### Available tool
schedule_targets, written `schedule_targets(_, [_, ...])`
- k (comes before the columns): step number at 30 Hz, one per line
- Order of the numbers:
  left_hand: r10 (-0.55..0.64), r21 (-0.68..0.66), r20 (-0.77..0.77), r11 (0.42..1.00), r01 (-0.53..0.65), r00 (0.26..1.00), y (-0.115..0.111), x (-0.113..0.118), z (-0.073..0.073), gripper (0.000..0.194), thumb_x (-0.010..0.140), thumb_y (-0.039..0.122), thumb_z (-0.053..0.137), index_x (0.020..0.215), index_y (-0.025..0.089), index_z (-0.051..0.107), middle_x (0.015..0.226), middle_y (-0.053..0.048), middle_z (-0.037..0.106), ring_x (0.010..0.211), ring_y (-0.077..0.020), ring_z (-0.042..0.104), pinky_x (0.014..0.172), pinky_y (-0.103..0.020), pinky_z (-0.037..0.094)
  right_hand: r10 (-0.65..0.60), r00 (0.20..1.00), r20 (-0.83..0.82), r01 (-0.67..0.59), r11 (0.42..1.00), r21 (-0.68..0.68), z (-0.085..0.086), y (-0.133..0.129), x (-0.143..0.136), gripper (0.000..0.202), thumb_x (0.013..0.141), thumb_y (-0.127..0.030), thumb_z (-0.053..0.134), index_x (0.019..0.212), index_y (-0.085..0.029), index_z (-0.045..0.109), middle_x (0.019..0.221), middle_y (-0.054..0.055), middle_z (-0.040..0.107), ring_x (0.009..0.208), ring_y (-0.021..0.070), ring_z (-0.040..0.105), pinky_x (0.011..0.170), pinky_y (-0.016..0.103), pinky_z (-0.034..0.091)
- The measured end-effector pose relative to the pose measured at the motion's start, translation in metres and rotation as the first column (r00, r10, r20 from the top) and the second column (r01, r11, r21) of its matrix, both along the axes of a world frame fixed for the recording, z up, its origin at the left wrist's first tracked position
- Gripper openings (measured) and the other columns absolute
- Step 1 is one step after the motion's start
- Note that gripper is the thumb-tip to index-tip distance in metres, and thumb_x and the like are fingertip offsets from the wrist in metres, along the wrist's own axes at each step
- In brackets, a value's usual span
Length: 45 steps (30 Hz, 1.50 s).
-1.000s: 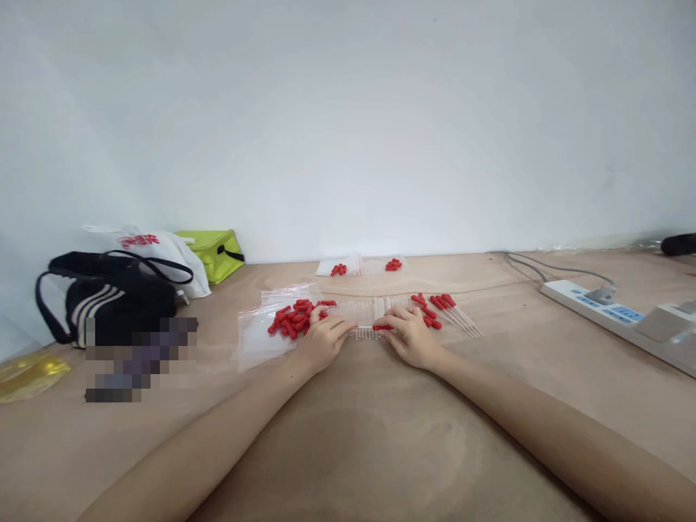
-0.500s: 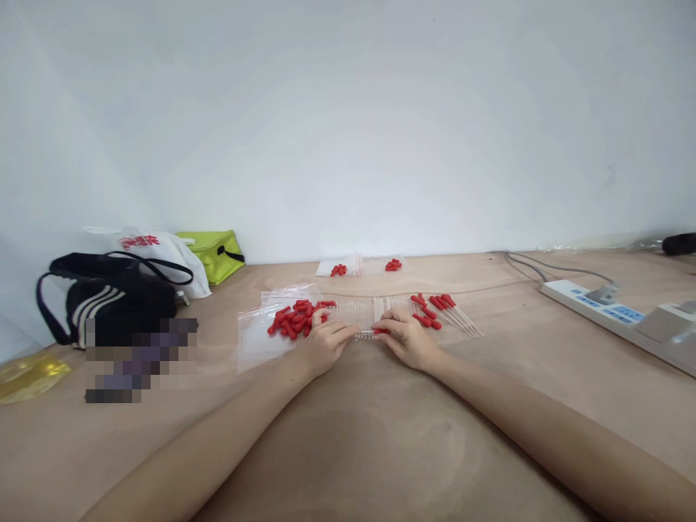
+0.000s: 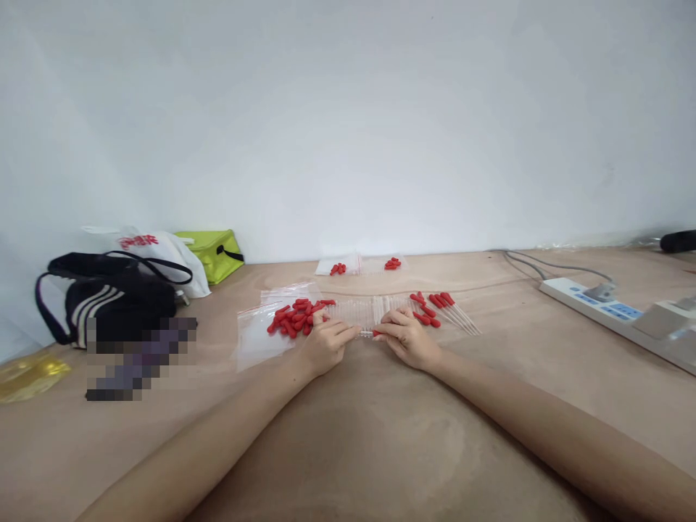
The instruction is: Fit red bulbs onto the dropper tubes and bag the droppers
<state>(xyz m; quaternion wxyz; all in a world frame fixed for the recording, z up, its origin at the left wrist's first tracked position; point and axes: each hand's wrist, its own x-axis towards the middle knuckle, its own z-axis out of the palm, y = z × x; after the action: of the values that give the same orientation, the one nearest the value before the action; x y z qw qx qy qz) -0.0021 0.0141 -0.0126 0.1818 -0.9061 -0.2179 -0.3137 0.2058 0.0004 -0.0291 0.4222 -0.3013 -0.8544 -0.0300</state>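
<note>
Pinching a thin clear tube (image 3: 366,333) in the left fingers (image 3: 349,335) and a red bulb (image 3: 375,333) at its end in the right fingers (image 3: 388,330), likely to steady both. With clear tubes (image 3: 352,313) just beyond, piled red bulbs (image 3: 293,317) left and red-topped stems (image 3: 460,316) right on the counter (image 3: 380,442), seemingly for easy reach.

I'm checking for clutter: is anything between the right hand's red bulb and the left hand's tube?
Nothing visible: the tube points from the left hand toward the red bulb in the right hand.
</note>
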Motion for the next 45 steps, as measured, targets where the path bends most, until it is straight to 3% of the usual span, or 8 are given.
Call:
schedule_targets(8, [0.024, 0.009, -0.058, 1.0, -0.023, 0.998, -0.003, 0.003, 0.002, 0.03, 0.075, 0.001, 0.035, 0.086, 0.016, 0.059, 0.074, -0.002, 0.066, 0.067, -0.0145, 0.056, 0.068, -0.032, 0.028, -0.143, 0.974, 0.173, 0.133, 0.989, 0.072, 0.004, -0.004, 0.0, 0.02, 0.084, -0.027, 0.045, 0.082, -0.017, 0.062, 0.074, 0.002, 0.059, 0.065, 0.0113, 0.046, 0.072, 0.033, 0.023])
schedule_targets(13, [0.035, -0.019, -0.074, 0.999, -0.036, 0.997, -0.003, 0.004, 0.0, 0.028, 0.077, 0.003, 0.036, 0.084, 0.016, 0.06, 0.072, -0.002, 0.066, 0.067, -0.0151, 0.056, 0.07, -0.033, 0.029, -0.132, 0.964, 0.232, 0.121, 0.991, 0.06, 0.009, -0.006, -0.002, 0.02, 0.083, -0.028, 0.046, 0.08, -0.017, 0.062, 0.073, 0.003, 0.059, 0.069, 0.013, 0.048, 0.074, 0.034, 0.023])
schedule_targets(21, [0.11, -0.114, 0.084, 0.988, -0.1, 0.99, 0.002, -0.002, -0.002, 0.018, 0.086, 0.026, 0.045, 0.081, 0.019, 0.06, 0.074, 0.0, 0.068, 0.066, -0.0128, 0.058, 0.077, -0.033, 0.029, -0.163, 0.98, 0.116, 0.172, 0.983, -0.065, 0.007, 0.001, 0.008, 0.013, 0.081, -0.028, 0.049, 0.084, -0.021, 0.06, 0.077, 0.002, 0.064, 0.077, 0.0156, 0.053, 0.082, 0.038, 0.022])
schedule_targets(25, [0.085, -0.101, 0.072, 0.992, -0.078, 0.994, -0.001, -0.001, 0.0, 0.02, 0.087, 0.023, 0.043, 0.077, 0.018, 0.06, 0.07, 0.001, 0.067, 0.063, -0.0124, 0.057, 0.076, -0.033, 0.03, -0.152, 0.984, 0.095, 0.16, 0.984, -0.075, 0.007, 0.0, 0.01, 0.015, 0.079, -0.034, 0.052, 0.077, -0.02, 0.059, 0.072, 0.002, 0.063, 0.074, 0.0163, 0.052, 0.08, 0.038, 0.024])
schedule_targets(32, [0.002, -0.052, 0.105, 0.999, 0.004, 0.995, -0.007, 0.004, 0.001, 0.019, 0.085, 0.017, 0.044, 0.074, 0.018, 0.059, 0.065, 0.001, 0.066, 0.057, -0.012, 0.056, 0.069, -0.031, 0.034, -0.078, 0.993, 0.084, 0.082, 0.995, -0.052, 0.007, -0.003, 0.006, 0.014, 0.08, -0.03, 0.05, 0.075, -0.019, 0.057, 0.068, 0.0, 0.061, 0.069, 0.0128, 0.052, 0.084, 0.038, 0.022])
schedule_targets(45, [0.009, -0.075, 0.127, 0.997, 0.0, 0.992, -0.007, 0.006, 0.0, 0.017, 0.084, 0.017, 0.045, 0.074, 0.017, 0.06, 0.064, 0.001, 0.066, 0.055, -0.0116, 0.057, 0.071, -0.032, 0.035, -0.096, 0.993, 0.071, 0.099, 0.994, -0.043, 0.007, -0.004, 0.001, 0.017, 0.081, -0.031, 0.049, 0.076, -0.019, 0.06, 0.069, 0.001, 0.063, 0.068, 0.013, 0.053, 0.082, 0.037, 0.023])
